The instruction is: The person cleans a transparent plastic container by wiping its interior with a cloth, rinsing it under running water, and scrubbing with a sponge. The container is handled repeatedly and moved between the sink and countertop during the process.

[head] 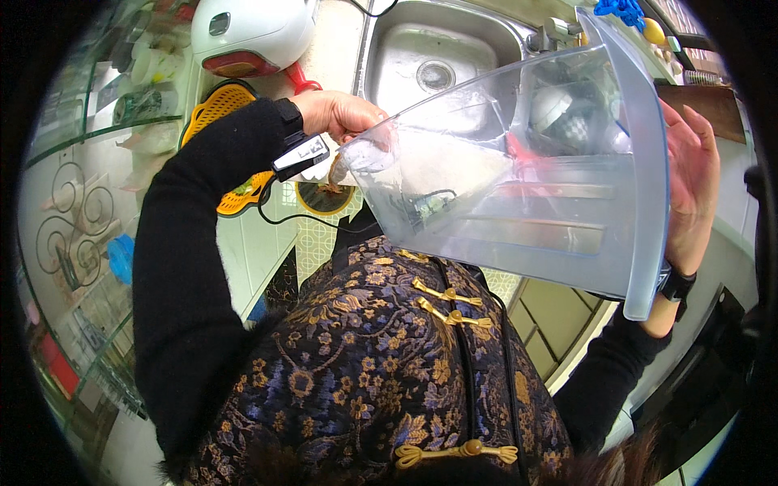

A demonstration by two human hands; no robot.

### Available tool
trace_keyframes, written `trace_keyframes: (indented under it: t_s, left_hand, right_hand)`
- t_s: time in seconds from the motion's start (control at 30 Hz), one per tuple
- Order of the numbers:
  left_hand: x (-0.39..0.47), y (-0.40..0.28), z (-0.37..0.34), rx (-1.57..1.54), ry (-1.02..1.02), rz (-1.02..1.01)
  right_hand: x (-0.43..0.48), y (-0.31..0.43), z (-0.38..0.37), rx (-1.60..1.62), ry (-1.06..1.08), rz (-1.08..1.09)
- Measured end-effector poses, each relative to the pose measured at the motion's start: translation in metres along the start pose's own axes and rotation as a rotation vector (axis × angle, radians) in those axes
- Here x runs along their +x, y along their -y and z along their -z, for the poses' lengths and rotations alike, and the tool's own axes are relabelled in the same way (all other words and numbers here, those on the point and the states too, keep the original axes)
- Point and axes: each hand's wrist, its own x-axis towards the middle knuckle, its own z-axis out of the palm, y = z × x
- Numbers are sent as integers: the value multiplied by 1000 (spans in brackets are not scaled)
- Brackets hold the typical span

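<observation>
A clear plastic drawer, like a refrigerator bin [547,200], is held tilted between my two hands over the sink's front edge. My left hand [349,118] is at its upper left corner, with the fingers partly seen through the plastic. My right hand [690,176] presses against the outside of its thick frosted front panel; some fingers are hidden behind the panel. Behind the drawer lies the stainless steel sink [401,73] with its round drain. A metal faucet [556,33] stands at the sink's right, partly covered by the drawer.
A white appliance [255,30] stands left of the sink, with a red handle [299,79] beside it. Yellow perforated baskets [222,103] lie under my left forearm. A round dark container with a yellow rim [325,197] is below the counter. Glass shelves run along the left.
</observation>
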Motion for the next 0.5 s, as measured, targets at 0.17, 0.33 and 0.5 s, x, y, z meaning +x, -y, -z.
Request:
trace_keyframes:
  t_s: [0.17, 0.33, 0.5]
  left_hand:
    - [13, 3, 8, -8, 23, 14]
    - [14, -3, -8, 64, -13, -2]
    - [-4, -23, -44, 285, -264, -106]
  right_hand:
    - [0, -3, 11, 73, 11, -81]
    - [-3, -4, 31, 111, 11, -111]
    - [-26, -28, 59, 96, -82, -44]
